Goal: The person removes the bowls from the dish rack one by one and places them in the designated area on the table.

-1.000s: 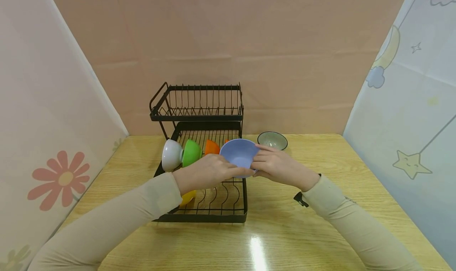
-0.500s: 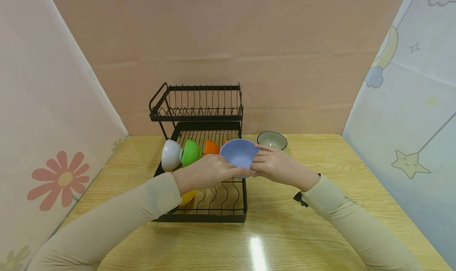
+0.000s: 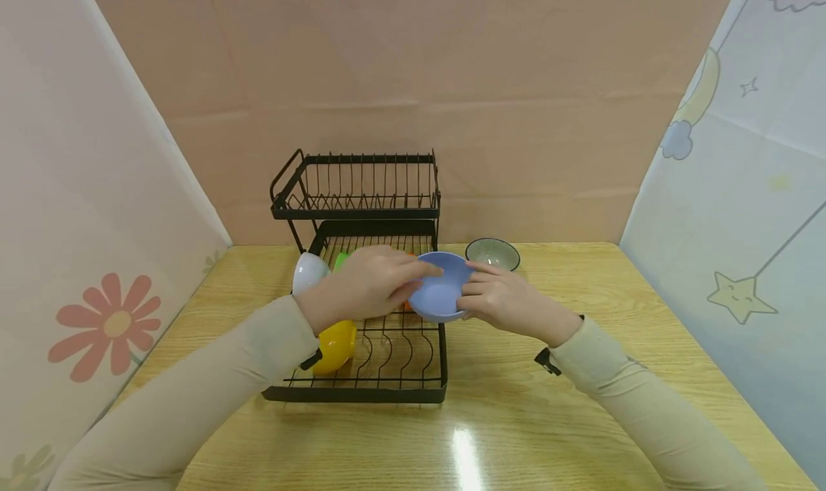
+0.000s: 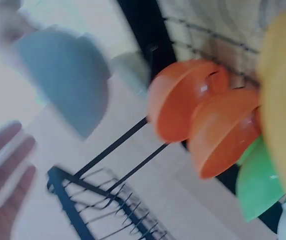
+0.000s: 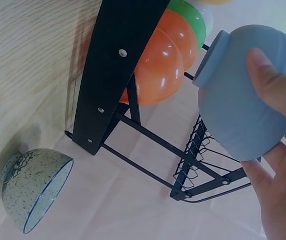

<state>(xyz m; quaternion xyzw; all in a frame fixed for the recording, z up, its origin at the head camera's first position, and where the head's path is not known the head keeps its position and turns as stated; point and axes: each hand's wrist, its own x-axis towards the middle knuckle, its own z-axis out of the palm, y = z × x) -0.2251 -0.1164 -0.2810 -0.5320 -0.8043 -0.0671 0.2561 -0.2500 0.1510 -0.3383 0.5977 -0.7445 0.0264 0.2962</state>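
My right hand (image 3: 500, 297) grips a light blue bowl (image 3: 442, 299) by its right side, over the right part of the rack. In the right wrist view the thumb lies on the bowl's outer wall, with fingers at its rim. My left hand (image 3: 381, 279) is left of the bowl, its fingertips overlapping the bowl in the head view. Spread, fairly straight fingers (image 4: 12, 150) show in the left wrist view, apart from the blurred bowl (image 4: 67, 75).
Below the hands stands a black two-tier dish rack (image 3: 361, 394). Its lower tier holds a white bowl (image 3: 308, 270), a green bowl (image 4: 258, 187), two orange bowls (image 4: 183, 100) and a yellow bowl (image 3: 335, 348). A speckled bowl (image 3: 493, 253) stands on the table behind, right of the rack.
My left hand has let go of the blue bowl and moved up and left. The bowl, in my right hand, has shifted slightly right. More of the yellow bowl shows.
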